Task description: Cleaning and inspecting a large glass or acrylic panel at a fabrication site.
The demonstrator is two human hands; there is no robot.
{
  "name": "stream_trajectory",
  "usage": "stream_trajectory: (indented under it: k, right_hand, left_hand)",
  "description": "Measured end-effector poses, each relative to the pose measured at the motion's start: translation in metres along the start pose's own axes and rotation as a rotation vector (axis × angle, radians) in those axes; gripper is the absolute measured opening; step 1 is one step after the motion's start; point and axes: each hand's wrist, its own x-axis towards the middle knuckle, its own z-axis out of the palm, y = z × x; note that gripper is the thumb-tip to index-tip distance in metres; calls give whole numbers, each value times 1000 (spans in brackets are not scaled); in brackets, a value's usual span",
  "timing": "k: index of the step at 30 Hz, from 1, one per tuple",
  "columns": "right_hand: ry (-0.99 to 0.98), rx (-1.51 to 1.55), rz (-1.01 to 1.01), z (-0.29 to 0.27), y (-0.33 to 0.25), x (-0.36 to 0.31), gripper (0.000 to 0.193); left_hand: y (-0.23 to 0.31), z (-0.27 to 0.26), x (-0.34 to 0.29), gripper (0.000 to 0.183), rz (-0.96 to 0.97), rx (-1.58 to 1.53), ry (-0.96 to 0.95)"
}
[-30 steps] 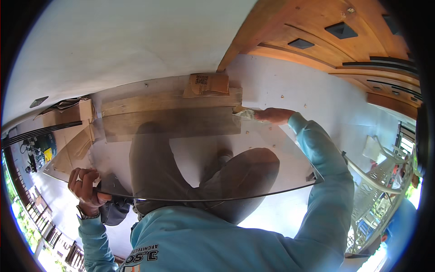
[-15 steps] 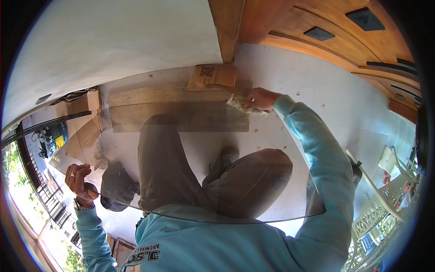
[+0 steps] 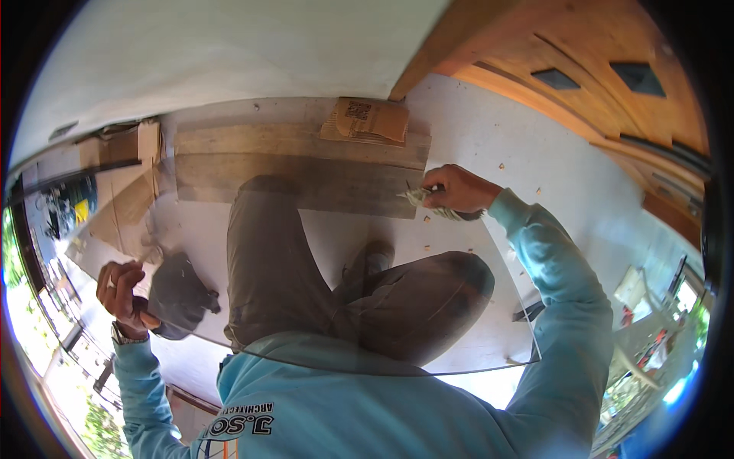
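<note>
Moved since the earlier frame: right hand (image 3: 460,190) and bunched pale cloth (image 3: 427,205), now nearer the wearer and just beyond the right end of the wooden boards (image 3: 283,144).

Left hand (image 3: 121,294): curled, thumb opposed, gripping the near edge of the glass pane (image 3: 327,226).
Right hand: closed on the cloth, near the pane's right edge; contact with the glass is likely, not certain.
Glass pane: transparent, one, extending rightward from the left grip, above the legs (image 3: 283,268).
Progress, judged: cloth work on the pane under way. No boundary between treated and untreated glass shows; share done and share left cannot be told.

Markings: square printed code on the cardboard piece (image 3: 373,121), up and left of the right grip; dark lettering on the light-blue top (image 3: 344,413), right of and below the left grip.
</note>
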Motion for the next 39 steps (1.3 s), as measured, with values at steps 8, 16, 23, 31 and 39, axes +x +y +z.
stream_trajectory:
  k: [8,16,23,31,39]
  right_hand:
    - [-19,-27,-65,-1,-27,5,15]
    - [79,-297,28,11,-10,69,20]
    - [29,-276,-15,14,-50,28,18]
    - [-9,-367,72,9,-38,63,17]
    - [-37,-456,186,13,-32,72,21]
  left_hand:
    - [7,1,1,84,-26,-14,-12]
    - [3,6,-2,90,-18,-63,-16]
    - [5,-3,-3,84,-4,-38,-27]
    - [2,0,5,87,18,-29,-35]
    - [0,2,2,87,12,-51,3]
